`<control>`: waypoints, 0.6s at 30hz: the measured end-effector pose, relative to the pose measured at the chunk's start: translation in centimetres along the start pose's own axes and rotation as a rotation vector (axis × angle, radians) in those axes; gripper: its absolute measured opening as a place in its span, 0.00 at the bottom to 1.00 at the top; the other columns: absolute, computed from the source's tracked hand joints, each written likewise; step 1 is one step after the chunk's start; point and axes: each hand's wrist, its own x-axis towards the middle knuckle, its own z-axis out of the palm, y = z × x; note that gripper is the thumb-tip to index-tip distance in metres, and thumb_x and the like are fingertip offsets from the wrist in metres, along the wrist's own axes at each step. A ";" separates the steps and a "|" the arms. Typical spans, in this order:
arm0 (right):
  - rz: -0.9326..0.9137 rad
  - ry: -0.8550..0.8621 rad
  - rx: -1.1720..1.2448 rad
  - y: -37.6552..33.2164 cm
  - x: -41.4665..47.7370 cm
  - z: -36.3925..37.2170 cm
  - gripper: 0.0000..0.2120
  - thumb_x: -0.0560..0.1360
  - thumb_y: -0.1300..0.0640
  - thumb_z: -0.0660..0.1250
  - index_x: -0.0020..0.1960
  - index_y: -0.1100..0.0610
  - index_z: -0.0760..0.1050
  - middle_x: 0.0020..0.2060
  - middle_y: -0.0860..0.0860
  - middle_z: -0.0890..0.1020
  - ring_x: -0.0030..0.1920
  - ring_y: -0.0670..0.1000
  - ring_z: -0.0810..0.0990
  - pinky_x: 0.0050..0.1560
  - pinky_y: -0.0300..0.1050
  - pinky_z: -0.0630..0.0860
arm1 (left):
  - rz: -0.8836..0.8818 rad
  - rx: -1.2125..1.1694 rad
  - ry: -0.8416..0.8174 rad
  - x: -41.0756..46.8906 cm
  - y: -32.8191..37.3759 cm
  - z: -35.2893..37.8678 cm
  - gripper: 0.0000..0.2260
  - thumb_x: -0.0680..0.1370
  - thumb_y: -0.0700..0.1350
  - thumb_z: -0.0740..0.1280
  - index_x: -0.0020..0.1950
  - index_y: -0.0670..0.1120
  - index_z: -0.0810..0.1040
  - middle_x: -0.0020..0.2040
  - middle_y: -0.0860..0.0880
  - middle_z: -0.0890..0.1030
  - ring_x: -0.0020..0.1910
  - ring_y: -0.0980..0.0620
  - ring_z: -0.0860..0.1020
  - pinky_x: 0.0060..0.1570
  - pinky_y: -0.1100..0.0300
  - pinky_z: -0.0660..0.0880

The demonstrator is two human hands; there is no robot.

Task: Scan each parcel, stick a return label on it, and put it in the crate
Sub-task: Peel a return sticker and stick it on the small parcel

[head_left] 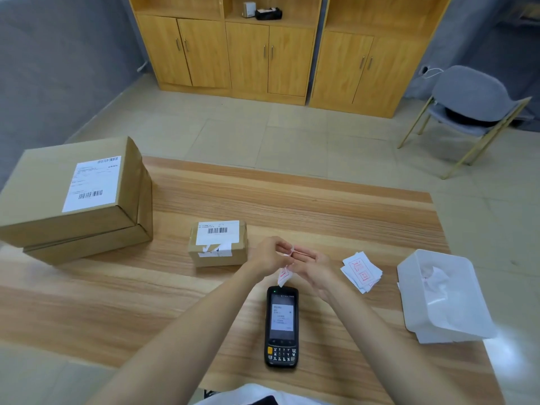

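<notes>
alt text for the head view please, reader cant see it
A person's left hand and right hand pinch a red-printed return label, apparently peeling it, above a handheld scanner on a wooden table. A small parcel sits just beyond, two stacked larger boxes far left, spare labels and a white bin right.

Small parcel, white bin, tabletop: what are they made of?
Small parcel: brown cardboard, matte, with crisp folded edges. White bin: probably plastic; smooth, translucent, faintly glossy walls. Tabletop: wood-grain streaks, low sheen; solid wood or laminate, cannot tell.
</notes>
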 end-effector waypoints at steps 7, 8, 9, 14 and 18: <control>0.078 0.069 -0.028 0.2 -0.3 0.0 0.11 0.70 0.68 0.71 0.50 0.60 0.75 0.35 0.55 0.82 0.27 0.45 0.80 0.32 0.35 0.79 | -0.006 -0.010 -0.015 0.9 -0.2 0.1 0.09 0.75 0.31 0.64 0.54 0.37 0.78 0.47 0.44 0.78 0.46 0.49 0.77 0.52 0.55 0.76; 0.078 0.080 -0.009 0.2 -0.3 0.2 0.09 0.71 0.67 0.70 0.49 0.60 0.74 0.34 0.54 0.81 0.25 0.44 0.79 0.30 0.34 0.78 | -0.005 0.000 -0.014 0.9 -0.1 0.4 0.08 0.76 0.32 0.63 0.53 0.36 0.78 0.44 0.45 0.78 0.44 0.49 0.76 0.52 0.54 0.76; 0.078 0.093 0.015 0.2 -0.2 0.2 0.08 0.72 0.67 0.70 0.48 0.60 0.74 0.34 0.55 0.81 0.24 0.44 0.78 0.30 0.33 0.78 | -0.006 0.009 -0.015 1.0 0.0 0.6 0.07 0.77 0.33 0.62 0.52 0.37 0.78 0.41 0.46 0.77 0.43 0.49 0.76 0.52 0.53 0.76; 0.073 0.092 0.136 -0.3 -0.1 -0.5 0.07 0.74 0.71 0.66 0.48 0.62 0.73 0.41 0.58 0.80 0.40 0.51 0.82 0.44 0.38 0.81 | 0.010 0.044 -0.022 1.3 0.1 0.7 0.08 0.75 0.38 0.66 0.54 0.41 0.78 0.38 0.52 0.76 0.41 0.55 0.75 0.40 0.65 0.72; 0.049 0.111 0.145 -0.6 -0.1 -1.1 0.08 0.73 0.72 0.66 0.46 0.62 0.72 0.40 0.58 0.81 0.41 0.51 0.82 0.42 0.36 0.81 | 0.030 0.041 -0.045 1.5 0.2 0.5 0.12 0.73 0.39 0.71 0.55 0.42 0.78 0.42 0.52 0.78 0.45 0.56 0.76 0.42 0.69 0.71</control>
